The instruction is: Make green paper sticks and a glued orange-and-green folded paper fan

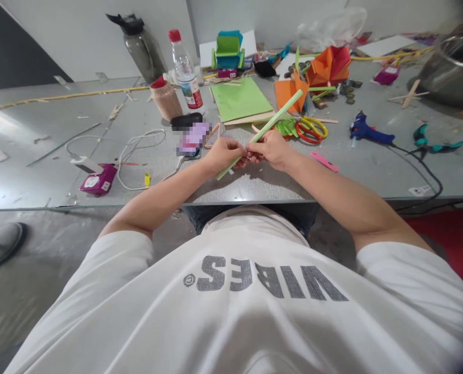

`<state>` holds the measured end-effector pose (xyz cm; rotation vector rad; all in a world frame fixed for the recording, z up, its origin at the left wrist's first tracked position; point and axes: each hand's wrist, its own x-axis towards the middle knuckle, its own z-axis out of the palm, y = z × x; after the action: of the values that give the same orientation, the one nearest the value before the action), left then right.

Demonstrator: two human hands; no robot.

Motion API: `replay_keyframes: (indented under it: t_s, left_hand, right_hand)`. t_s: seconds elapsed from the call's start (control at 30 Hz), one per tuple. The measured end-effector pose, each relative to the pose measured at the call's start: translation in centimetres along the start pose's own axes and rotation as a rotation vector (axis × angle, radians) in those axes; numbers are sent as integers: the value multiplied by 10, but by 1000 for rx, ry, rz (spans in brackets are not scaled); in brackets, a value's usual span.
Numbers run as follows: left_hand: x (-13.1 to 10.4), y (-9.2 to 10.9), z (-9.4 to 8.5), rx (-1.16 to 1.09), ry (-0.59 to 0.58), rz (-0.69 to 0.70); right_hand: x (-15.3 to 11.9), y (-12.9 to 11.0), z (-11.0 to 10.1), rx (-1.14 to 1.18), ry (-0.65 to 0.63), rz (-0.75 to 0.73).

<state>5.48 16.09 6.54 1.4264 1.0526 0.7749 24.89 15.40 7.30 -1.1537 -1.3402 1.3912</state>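
Note:
A long, narrow strip of light green paper (280, 115), folded or rolled lengthwise, slants up to the right just above the table's front part. My left hand (228, 154) is closed on its lower part, and my right hand (268, 149) pinches it near the middle. The fingertips of both hands meet at the strip. Beyond my right hand lie scissors (312, 130) with red and yellow handles and some crumpled green paper (286, 128). A pink strip-shaped tool (323, 161) rests to the right of that hand. Left of my left hand lies a phone (193, 138), partly blurred.
Green paper sheets (241, 99) lie behind my hands. A water bottle (186, 78), a dark flask (141, 49) and a pinkish cup (166, 98) stand at back left. To the right are a blue glue gun (371, 130), teal-handled pliers (436, 143) and a corded purple power block (98, 179) far left.

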Motion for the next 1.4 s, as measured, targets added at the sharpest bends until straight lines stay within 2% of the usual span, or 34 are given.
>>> replay_keyframes:
  t_s: [0.1,0.23,0.63,0.73,0.87,1.03,1.27,1.4]
  left_hand:
    - [2,1,1,-15,8,3]
    - [3,3,1,-23,26,38]
    - [2,3,1,-32,32,18]
    - [2,2,2,-26,45,12]
    - [2,-2,4,7,55,23]
    - [7,-8,5,60,82,83]
    - [9,-10,7,55,67,159]
    - [8,-7,8,31,76,156]
  right_hand:
    - [2,-3,-1,25,10,8]
    - [8,-9,-11,80,87,-8]
    - [22,-15,-34,170,233,-71]
    - [19,-12,-32,200,209,-71]
    - [11,-5,-18,152,107,-31]
    - [9,-4,-7,158,114,-68]
    - [19,-13,-21,217,210,-158]
    - [22,-15,-29,223,199,-159]
